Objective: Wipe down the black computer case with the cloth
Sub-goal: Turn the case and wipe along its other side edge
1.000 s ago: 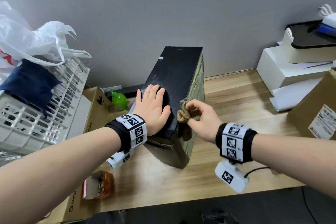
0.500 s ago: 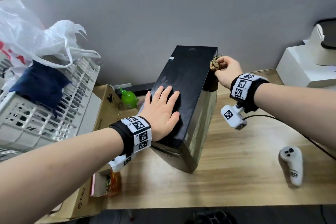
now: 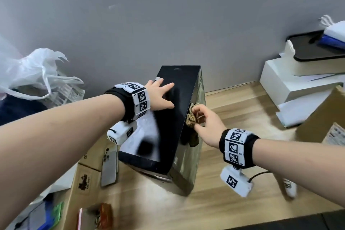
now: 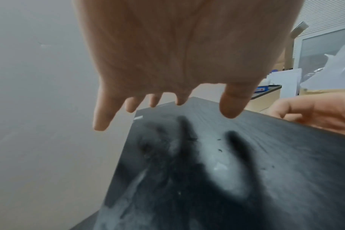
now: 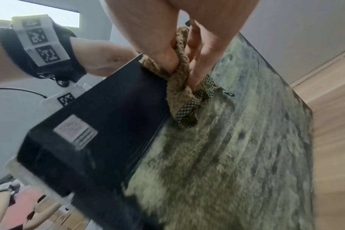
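Observation:
The black computer case (image 3: 168,136) stands on the wooden desk (image 3: 233,183), its dusty top (image 4: 236,163) facing up. My left hand (image 3: 160,95) lies over the far half of that top with fingers straight and spread (image 4: 187,87); the fingertips seem slightly lifted off the surface. My right hand (image 3: 205,121) pinches a bunched brown cloth (image 3: 191,119) against the case's upper right edge, about midway along. In the right wrist view the thumb and fingers (image 5: 167,59) squeeze the cloth (image 5: 179,87) where the black end meets the glossy, smeared side panel (image 5: 246,140).
A white basket (image 3: 65,93) with a plastic bag (image 3: 33,73) stands at the left. A phone (image 3: 109,168) lies on a cardboard box (image 3: 87,183) beside the case. White boxes (image 3: 291,87) and a brown carton (image 3: 324,117) sit right, a white controller (image 3: 289,186) under my right forearm.
My right hand slid the cloth along the case's right edge to the far end, then back to the middle. My left hand moved farther along the top.

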Motion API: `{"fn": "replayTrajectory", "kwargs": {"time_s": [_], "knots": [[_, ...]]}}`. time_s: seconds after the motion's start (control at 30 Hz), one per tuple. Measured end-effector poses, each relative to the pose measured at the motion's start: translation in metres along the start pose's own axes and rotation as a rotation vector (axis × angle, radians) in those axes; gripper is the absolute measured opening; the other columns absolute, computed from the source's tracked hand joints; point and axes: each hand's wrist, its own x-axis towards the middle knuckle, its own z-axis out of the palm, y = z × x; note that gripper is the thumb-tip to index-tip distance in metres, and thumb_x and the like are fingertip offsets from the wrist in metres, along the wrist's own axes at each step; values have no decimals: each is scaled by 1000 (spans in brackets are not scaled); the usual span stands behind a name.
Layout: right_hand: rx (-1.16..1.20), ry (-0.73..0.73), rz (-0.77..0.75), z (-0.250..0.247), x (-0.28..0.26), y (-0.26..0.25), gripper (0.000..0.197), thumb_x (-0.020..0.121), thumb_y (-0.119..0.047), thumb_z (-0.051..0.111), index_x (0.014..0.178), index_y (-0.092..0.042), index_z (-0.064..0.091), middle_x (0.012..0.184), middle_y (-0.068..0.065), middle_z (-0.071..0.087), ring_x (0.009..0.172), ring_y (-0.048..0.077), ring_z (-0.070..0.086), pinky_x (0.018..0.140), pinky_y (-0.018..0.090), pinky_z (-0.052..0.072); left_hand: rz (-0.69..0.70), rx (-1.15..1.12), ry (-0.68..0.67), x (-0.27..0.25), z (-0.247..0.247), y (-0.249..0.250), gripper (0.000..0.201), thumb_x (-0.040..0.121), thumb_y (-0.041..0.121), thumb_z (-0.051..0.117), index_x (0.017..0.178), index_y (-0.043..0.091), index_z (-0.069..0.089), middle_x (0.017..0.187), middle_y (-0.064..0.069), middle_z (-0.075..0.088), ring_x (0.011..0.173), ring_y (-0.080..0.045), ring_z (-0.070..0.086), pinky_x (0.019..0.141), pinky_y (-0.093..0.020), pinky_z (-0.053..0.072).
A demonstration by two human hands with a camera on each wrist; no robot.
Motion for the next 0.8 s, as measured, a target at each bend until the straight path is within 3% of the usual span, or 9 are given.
{"fn": "replayTrajectory", "kwargs": {"time_s": [0.17,0.3,0.37,0.47,0.57,0.7,0.8], "knots": [[-6,159,24,-17,64,7,38,78,6,51,98,-26,57,84,-16,58,83,16,61,85,28,51,52,-49,-88,10,11,2,88,87,64,57,153,49,1,166,3,-6,152,-33,-5,121,-49,10],[17,347,124,-31,125,9,38,81,6,51,104,-19,66,83,-10,62,78,12,57,89,25,50,40,-65,-120,11,14,-6,89,85,67,55,152,51,-2,166,4,-10,152,-32,-11,121,-55,11],[4,390,178,-38,148,11,39,83,2,51,112,-17,68,94,-2,68,83,11,59,92,22,48,43,-64,-123,11,14,-6,89,86,67,55,152,51,-3,166,4,-11,152,-32,-12,121,-55,11],[-29,392,258,-42,165,25,42,87,-5,49,121,-22,67,115,1,70,98,17,65,87,15,43,52,-80,-116,11,16,-4,88,87,66,54,152,51,-3,166,5,-12,152,-31,-13,121,-56,12],[-51,361,307,-33,160,39,41,86,-3,49,119,-20,68,116,3,70,104,21,65,91,20,46,51,-74,-118,9,16,-4,88,87,66,54,152,51,-3,165,6,-13,151,-31,-14,120,-57,14],[-16,242,365,-1,107,63,34,85,7,49,104,-9,73,93,0,66,90,16,60,82,22,45,48,-51,-127,9,13,-2,87,88,65,52,152,51,-5,165,5,-14,151,-31,-15,120,-56,13],[-61,148,425,24,56,83,29,84,1,55,104,-8,74,102,4,71,99,18,66,90,25,49,50,-52,-107,8,14,-1,87,88,65,53,152,50,-4,166,4,-13,151,-32,-14,120,-56,12]]}}
